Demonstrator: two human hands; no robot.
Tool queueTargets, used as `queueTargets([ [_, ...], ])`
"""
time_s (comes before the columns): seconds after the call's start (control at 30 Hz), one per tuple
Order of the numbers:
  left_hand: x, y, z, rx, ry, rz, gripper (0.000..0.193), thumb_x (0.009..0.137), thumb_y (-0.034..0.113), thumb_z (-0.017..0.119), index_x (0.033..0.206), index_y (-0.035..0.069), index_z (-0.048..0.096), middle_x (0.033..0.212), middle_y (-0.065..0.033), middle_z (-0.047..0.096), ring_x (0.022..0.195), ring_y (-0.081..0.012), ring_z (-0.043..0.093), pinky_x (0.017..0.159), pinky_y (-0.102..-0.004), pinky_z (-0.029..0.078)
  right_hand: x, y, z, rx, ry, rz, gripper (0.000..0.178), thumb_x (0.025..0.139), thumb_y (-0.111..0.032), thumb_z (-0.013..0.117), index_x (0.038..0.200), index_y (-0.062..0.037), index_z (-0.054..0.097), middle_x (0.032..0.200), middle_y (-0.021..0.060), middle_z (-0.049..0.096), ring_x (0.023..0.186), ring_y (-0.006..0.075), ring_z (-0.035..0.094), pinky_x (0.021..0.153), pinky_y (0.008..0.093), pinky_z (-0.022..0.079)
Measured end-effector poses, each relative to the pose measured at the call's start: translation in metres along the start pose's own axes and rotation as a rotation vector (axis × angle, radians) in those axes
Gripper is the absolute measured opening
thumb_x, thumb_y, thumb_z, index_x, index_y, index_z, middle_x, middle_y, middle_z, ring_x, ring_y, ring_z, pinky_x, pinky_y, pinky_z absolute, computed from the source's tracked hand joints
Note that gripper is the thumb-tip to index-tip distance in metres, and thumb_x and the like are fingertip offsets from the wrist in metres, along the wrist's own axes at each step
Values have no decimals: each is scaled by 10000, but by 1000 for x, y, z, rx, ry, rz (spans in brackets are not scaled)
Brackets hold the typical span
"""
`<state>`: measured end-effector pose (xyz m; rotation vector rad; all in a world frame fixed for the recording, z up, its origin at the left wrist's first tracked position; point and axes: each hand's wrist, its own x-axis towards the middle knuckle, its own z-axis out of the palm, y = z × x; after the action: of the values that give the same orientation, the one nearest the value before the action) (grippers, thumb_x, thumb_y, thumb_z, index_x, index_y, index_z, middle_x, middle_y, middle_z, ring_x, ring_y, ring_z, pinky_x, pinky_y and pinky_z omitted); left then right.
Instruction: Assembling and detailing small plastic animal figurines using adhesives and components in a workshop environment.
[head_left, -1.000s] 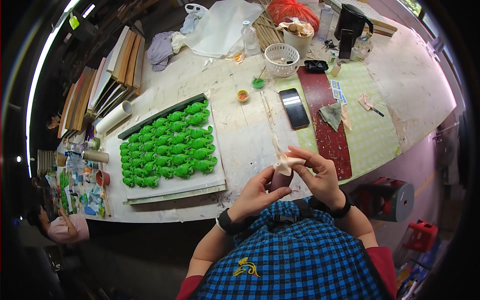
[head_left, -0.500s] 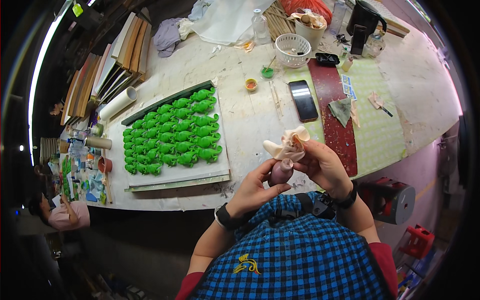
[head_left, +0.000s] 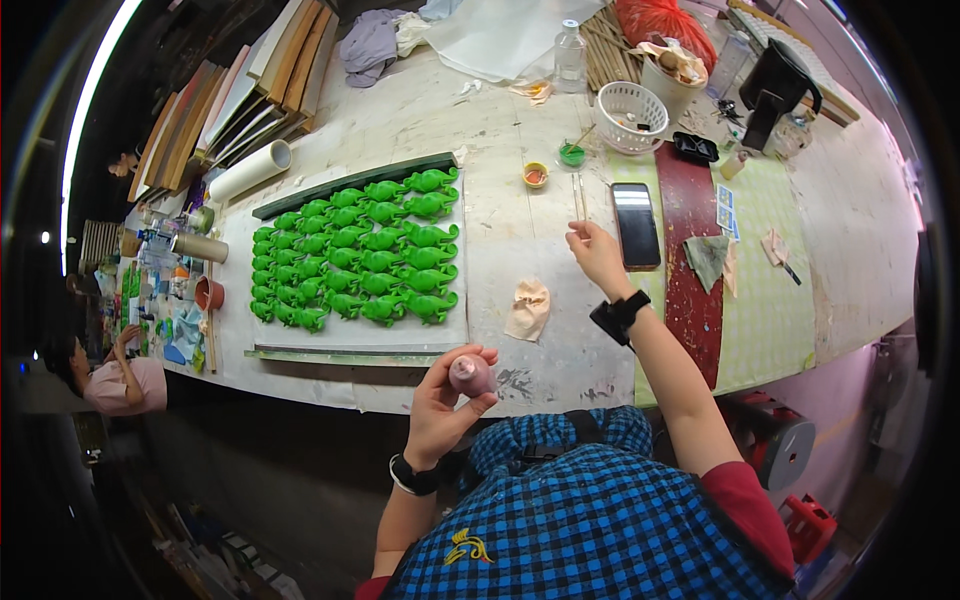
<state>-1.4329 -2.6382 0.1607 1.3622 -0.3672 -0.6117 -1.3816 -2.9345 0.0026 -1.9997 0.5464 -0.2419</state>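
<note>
My left hand [head_left: 440,405] is closed around a small mauve piece shaped like a rounded bottle with a narrow neck [head_left: 471,376], held over the table's near edge. My right hand [head_left: 597,252] reaches forward over the table, its fingers bent together at the near ends of two thin sticks [head_left: 578,195]. Those ends are hidden under the fingers, and whether a stick is gripped is unclear. A crumpled peach cloth [head_left: 528,310] lies on the table between my hands. Just right of my right hand is a black phone [head_left: 636,226].
To the left, rows of green curly-tailed figures [head_left: 360,250] stand on a white board. Beyond are a yellow cup [head_left: 535,176], a green cup [head_left: 571,154] and a white basket [head_left: 631,118]. Stools [head_left: 780,450] stand at right. Another person [head_left: 120,370] works at far left.
The peach cloth has left my hands and now lies on the table. My right hand has moved forward to the thin sticks; my left hand keeps the mauve piece, moved left. The view has shifted.
</note>
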Motion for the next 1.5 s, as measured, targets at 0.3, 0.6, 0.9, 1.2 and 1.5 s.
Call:
queueTargets([
  [0.3, -1, -3, -28, 26, 206, -15, 528, 718, 32, 705, 1172, -6, 438, 1103, -140, 539, 1040, -221, 526, 890, -343, 446, 75, 14, 20, -667, 109, 205, 322, 719, -73, 568, 973, 62, 423, 906, 260, 551, 806, 378, 593, 699, 414, 497],
  [0.6, 37, -9, -44, 0, 210, -80, 523, 702, -36, 690, 1167, 1, 452, 1150, -126, 534, 1090, -196, 503, 919, -303, 403, 63, -49, -21, -2, -167, 418, 286, 849, -206, 506, 797, 51, 621, 727, 146, 624, 644, 150, 612, 518, 271, 485],
  [0.9, 72, -15, -53, -40, 167, -137, 523, 692, -29, 700, 1155, 0, 458, 1150, -126, 531, 1085, -193, 505, 909, -300, 415, 103, -53, -6, 392, 159, -98, 323, 908, -241, 485, 715, 12, 540, 774, 50, 554, 637, 102, 580, 505, 209, 477],
  [1.2, 92, -28, -69, -104, 197, -189, 520, 694, -26, 697, 1153, -1, 453, 1159, -123, 523, 1089, -189, 501, 907, -291, 409, 127, -46, 26, 293, 164, 11, 241, 896, -195, 508, 843, 31, 576, 698, 66, 615, 582, 91, 603, 515, 195, 479],
  [1.5, 105, -34, -80, -123, 154, -194, 523, 698, -44, 682, 1162, -3, 444, 1181, -132, 506, 1116, -200, 481, 932, -297, 387, 146, -33, 48, 117, 109, 11, 289, 912, -212, 477, 764, 25, 551, 681, 72, 595, 606, 121, 629, 520, 200, 496],
])
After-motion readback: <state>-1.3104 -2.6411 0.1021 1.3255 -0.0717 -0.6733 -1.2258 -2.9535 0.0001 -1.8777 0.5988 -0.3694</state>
